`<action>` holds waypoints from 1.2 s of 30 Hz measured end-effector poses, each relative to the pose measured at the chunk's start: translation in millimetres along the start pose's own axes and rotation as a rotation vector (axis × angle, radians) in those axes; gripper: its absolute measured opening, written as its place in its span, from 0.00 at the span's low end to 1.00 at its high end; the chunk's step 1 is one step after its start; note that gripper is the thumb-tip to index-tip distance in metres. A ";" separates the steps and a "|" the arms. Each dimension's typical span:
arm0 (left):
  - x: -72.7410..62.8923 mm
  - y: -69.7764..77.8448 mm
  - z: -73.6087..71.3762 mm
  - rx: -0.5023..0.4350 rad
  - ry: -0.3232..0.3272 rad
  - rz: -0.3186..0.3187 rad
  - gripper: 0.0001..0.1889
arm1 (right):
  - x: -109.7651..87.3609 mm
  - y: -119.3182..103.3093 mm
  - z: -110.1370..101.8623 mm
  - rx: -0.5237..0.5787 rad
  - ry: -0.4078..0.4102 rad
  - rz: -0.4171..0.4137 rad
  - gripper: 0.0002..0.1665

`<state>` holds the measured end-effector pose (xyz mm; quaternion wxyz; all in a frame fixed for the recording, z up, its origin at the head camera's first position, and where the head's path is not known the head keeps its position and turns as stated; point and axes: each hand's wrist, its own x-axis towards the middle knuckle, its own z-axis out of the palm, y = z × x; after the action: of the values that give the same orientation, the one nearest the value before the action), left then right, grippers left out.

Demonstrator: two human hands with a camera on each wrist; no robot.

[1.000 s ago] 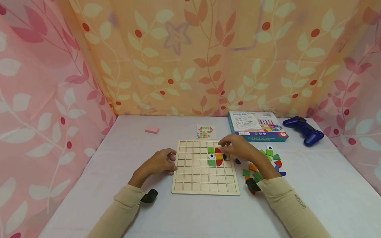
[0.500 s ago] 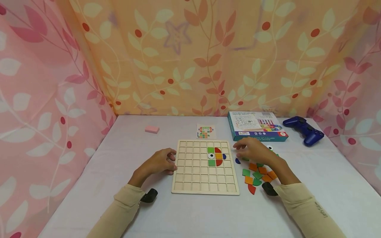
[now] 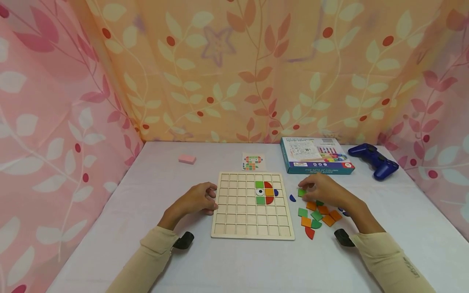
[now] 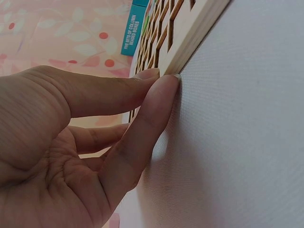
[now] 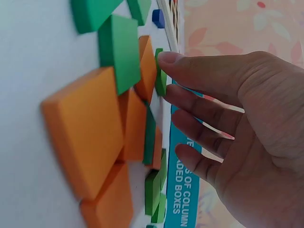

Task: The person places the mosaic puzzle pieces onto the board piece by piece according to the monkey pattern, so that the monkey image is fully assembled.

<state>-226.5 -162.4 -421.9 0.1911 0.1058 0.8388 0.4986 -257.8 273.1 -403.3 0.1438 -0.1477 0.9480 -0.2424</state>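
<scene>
My left hand (image 3: 199, 198) holds the left edge of a wooden grid board (image 3: 242, 232), thumb and fingertips against its rim in the left wrist view. Several coloured pieces sit in the board's upper right cells, among them a white eye tile (image 3: 260, 192), an orange square (image 3: 269, 192) and red quarter-rounds (image 3: 269, 200). To the right of the board, my right hand (image 3: 324, 190) pinches a light green square tile (image 3: 301, 192) between thumb and index finger, low over the table. In the right wrist view, the thumb tip hides part of that tile (image 5: 160, 78).
Loose orange (image 3: 306, 221), green (image 3: 316, 215) and red (image 3: 310, 233) pieces lie right of the board, with a blue half-round (image 3: 292, 198) beside it. Behind are a pattern card (image 3: 253, 162), a box (image 3: 316, 156), a blue game controller (image 3: 373, 160) and a pink block (image 3: 187, 159).
My right hand has moved right, from the board's upper right cells to the loose pieces, and its fingers have come onto a green tile. My left hand has stayed at the board's edge.
</scene>
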 end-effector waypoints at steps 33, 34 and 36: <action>1.0 1.9 1.3 0.020 0.031 -0.014 0.34 | -0.3 1.7 4.5 0.017 0.023 -0.027 0.26; 0.9 2.0 1.4 0.018 0.031 -0.014 0.35 | 0.3 0.7 4.8 0.017 0.028 -0.033 0.26; 0.8 2.1 1.6 0.016 0.031 -0.014 0.35 | 1.6 -1.5 5.6 0.017 0.036 -0.042 0.26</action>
<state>-226.5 -159.8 -420.9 0.1805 0.0936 0.8463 0.4924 -257.0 269.0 -407.5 0.1228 -0.1621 0.9451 -0.2558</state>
